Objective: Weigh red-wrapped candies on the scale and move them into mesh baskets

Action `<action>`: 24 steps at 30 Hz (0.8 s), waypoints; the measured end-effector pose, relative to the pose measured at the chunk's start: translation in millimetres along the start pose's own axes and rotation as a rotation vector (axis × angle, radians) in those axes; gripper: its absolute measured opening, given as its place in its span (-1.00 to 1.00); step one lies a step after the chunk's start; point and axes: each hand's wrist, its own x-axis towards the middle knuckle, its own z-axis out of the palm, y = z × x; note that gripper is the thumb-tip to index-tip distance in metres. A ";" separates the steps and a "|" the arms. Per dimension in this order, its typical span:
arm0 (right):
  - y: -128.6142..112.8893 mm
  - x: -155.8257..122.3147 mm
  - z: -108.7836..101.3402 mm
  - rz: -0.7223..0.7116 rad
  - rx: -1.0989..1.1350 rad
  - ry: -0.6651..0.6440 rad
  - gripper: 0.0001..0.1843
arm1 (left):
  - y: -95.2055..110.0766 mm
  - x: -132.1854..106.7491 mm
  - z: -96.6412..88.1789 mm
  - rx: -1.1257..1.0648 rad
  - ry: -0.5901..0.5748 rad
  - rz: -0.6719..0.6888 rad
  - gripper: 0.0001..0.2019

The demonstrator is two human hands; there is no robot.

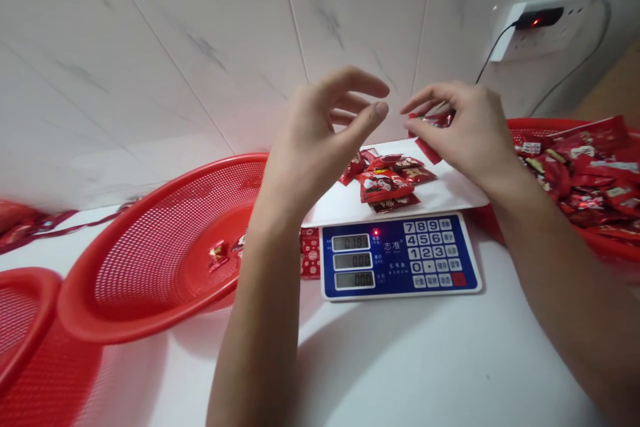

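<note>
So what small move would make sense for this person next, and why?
Probably the right hand should lower its red sweet packets onto the pile on the scale's white platform. It pinches them just above that platform, while the left hand holds nothing.

Narrow gap btwn L hand (pixel 313 140) & R hand (pixel 467 137), tighter w/ red packet (pixel 429 137) at R fingers (pixel 425 104). Red candy packets (pixel 385 177) crowd mid scale plate (pixel 335 200); free strip at its L end. Room to pass on near side of surface (pixel 400 354), in front of digital scale (pixel 400 257). Red mesh basket (pixel 165 247) blocks L, full red basket (pixel 585 174) blocks R, tiled wall (pixel 150 47) stops far side.
</note>
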 end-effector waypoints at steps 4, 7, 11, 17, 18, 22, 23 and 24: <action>-5.3 -2.4 -4.9 -0.017 0.069 0.123 -0.83 | 4.0 -0.5 -1.1 -0.004 -0.002 -0.013 -0.92; -7.2 -4.0 -7.6 -0.018 0.086 0.118 -0.83 | 4.8 -0.8 -1.7 -0.004 -0.003 -0.011 -0.92; -6.4 -4.5 -7.9 -0.010 0.124 0.096 -0.86 | 4.5 -0.9 -1.7 0.007 -0.007 -0.018 -0.91; -7.1 -5.2 -4.8 -0.011 0.147 0.082 -0.86 | 4.8 -1.0 -1.8 0.029 0.001 0.000 -0.91; -7.3 -5.3 -4.8 -0.014 0.146 0.081 -0.86 | 4.9 -1.0 -2.0 0.036 0.002 -0.002 -0.91; -6.1 -5.4 -7.7 -0.016 0.129 0.079 -0.87 | 4.2 -0.9 -3.2 0.053 -0.005 -0.006 -0.91; -5.6 -5.4 -8.4 -0.015 0.122 0.077 -0.87 | 3.7 -1.0 -3.5 0.052 -0.012 -0.007 -0.91; -5.5 -5.6 -8.8 -0.015 0.116 0.073 -0.87 | 3.1 -1.2 -3.8 0.053 -0.028 -0.012 -0.90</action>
